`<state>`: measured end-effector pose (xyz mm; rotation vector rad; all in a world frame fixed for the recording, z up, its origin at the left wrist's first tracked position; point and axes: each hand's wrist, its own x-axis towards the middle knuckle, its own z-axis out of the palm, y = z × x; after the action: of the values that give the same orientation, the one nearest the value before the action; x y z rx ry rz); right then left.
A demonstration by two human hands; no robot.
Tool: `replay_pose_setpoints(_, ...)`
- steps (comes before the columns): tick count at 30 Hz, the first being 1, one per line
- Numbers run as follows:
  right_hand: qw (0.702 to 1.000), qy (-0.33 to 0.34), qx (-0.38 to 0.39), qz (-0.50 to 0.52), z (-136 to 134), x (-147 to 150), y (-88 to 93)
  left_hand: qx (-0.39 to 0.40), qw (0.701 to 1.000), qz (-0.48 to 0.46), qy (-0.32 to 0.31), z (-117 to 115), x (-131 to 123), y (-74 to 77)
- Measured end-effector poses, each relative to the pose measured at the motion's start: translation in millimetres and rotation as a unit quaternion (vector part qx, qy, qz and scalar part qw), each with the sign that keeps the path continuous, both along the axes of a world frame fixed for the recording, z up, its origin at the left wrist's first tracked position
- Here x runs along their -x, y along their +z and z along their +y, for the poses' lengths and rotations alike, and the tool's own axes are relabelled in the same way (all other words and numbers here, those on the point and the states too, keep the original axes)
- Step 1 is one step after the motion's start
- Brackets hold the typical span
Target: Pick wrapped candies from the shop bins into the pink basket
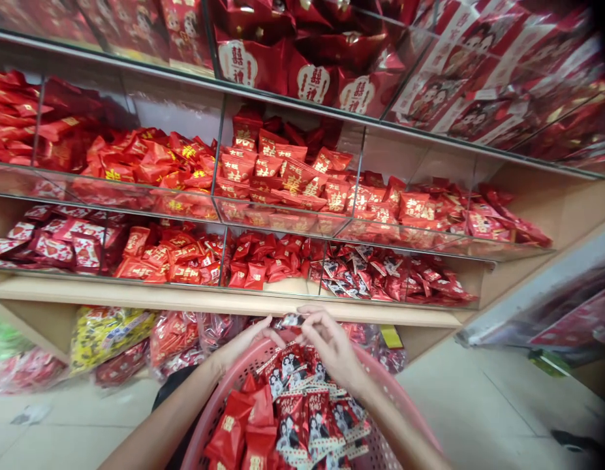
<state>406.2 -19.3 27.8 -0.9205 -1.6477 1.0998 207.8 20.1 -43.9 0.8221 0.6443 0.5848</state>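
Note:
A pink perforated plastic basket (215, 418) stands below me, filled with small wrapped packets. On its left lie plain red packets (237, 418) with gold print; the middle and right hold red-and-black packets (292, 424) printed with figures. Over the basket's far rim, my right hand (334, 346) has its fingers closed at one end of a small dark packet (291, 320). Opposite it, my left hand (246, 343) is beside the rim, thumb and finger apart near the packet. Whether the left fingertips touch that packet is hard to see.
Ahead, a wooden shelf unit (224, 297) has glass-fronted compartments of red packets (287, 173). Its lower ledge runs just beyond my hands. Beneath it sit clear bags of packets, including a yellow bag (111, 336). Tiled floor (471, 398) extends to the right.

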Motion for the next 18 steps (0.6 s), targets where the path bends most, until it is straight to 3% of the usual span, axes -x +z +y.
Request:
replay_pose_setpoints(4,0.978,0.072,-0.103,-0.165,-8.2,5.5,-15.9,0.005,0.998,-0.065,0.009,-0.9,-1.4,-1.3)
replay_pose_setpoints(8,0.969,0.1,-0.094,-0.206,-12.7,0.9,-22.5,-0.079,0.994,0.035,0.069,-1.9,1.7,0.3)
replay_pose_setpoints(13,0.994,0.032,0.01,-0.1,-16.4,7.3,-33.6,-0.136,0.976,0.143,0.095,0.0,3.7,3.9)
replay_pose_setpoints(18,0.992,-0.095,0.084,0.01,-12.8,14.0,-45.9,-0.15,0.981,0.105,0.06,0.8,1.7,5.7)
